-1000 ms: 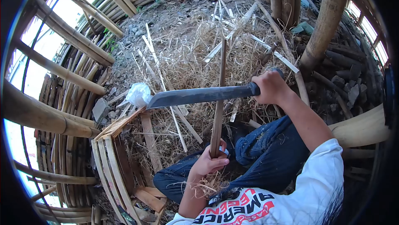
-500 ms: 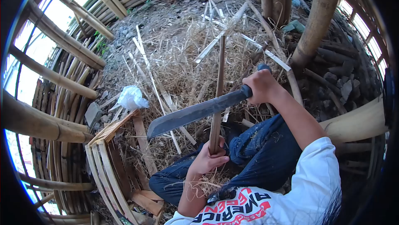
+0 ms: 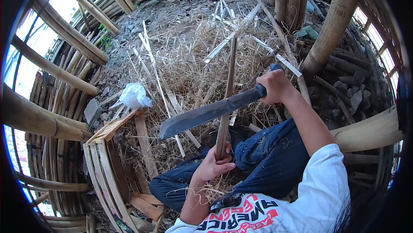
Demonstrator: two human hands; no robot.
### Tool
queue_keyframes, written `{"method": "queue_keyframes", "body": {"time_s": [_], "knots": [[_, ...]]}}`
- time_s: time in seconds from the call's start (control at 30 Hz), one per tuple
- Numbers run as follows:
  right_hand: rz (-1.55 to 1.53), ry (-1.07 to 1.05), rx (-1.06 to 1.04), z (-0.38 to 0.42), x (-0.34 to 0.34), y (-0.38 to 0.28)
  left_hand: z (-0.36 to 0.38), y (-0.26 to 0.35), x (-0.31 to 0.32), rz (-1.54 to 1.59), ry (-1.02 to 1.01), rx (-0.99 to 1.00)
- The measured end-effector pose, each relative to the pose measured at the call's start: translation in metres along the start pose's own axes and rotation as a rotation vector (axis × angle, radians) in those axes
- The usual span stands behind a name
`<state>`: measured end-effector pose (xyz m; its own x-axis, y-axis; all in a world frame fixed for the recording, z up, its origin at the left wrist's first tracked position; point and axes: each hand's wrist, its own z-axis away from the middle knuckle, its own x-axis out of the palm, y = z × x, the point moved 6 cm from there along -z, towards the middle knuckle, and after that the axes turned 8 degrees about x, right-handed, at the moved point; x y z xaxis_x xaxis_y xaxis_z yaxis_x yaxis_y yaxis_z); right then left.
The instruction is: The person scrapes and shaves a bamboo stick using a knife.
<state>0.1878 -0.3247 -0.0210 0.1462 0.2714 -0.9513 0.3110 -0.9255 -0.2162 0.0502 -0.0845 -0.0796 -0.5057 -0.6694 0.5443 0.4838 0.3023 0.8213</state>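
Observation:
My right hand [image 3: 274,86] is wrapped round the dark handle of a machete [image 3: 202,113], whose broad blade points to the left and lies across a bamboo strip [image 3: 228,89]. The strip stands nearly upright, and my left hand [image 3: 215,163] grips its lower end in front of my lap. Blade and strip cross a little above the left hand. Curly shavings [image 3: 214,191] hang at my left wrist.
A wooden crate [image 3: 101,164] stands at the lower left, with a white plastic bag [image 3: 135,96] above it. Shavings [image 3: 193,69] and pale split strips [image 3: 220,48] cover the ground. Thick bamboo posts [image 3: 335,22] rise on both sides, and rubble [image 3: 357,97] lies at the right.
The machete has shifted slightly right and up, with my right hand on its handle. My left hand still grips the strip. The whole view has shifted slightly.

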Motion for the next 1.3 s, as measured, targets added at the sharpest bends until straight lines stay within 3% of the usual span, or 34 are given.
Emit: {"method": "queue_keyframes", "body": {"time_s": [0.43,0.53,0.73,1.13,1.2,1.3], "knots": [[0.010,0.018,-0.032,0.000,-0.002,0.000,0.007,-0.002,-0.005,-0.002,0.002,-0.006],[-0.045,-0.076,-0.041,0.002,0.010,-0.019,0.010,-0.009,-0.019,-0.003,0.041,0.004],[-0.113,-0.116,-0.290,0.006,0.022,-0.076,0.004,-0.009,-0.016,-0.060,0.066,0.015],[0.003,-0.075,-0.059,-0.001,0.001,-0.011,-0.002,0.000,-0.012,-0.101,0.045,0.071],[0.066,-0.009,0.117,-0.004,-0.008,0.009,0.005,-0.002,-0.017,-0.154,0.058,0.064],[0.103,-0.026,0.076,-0.003,0.001,0.003,0.008,-0.008,-0.017,-0.087,0.055,0.017]]}}
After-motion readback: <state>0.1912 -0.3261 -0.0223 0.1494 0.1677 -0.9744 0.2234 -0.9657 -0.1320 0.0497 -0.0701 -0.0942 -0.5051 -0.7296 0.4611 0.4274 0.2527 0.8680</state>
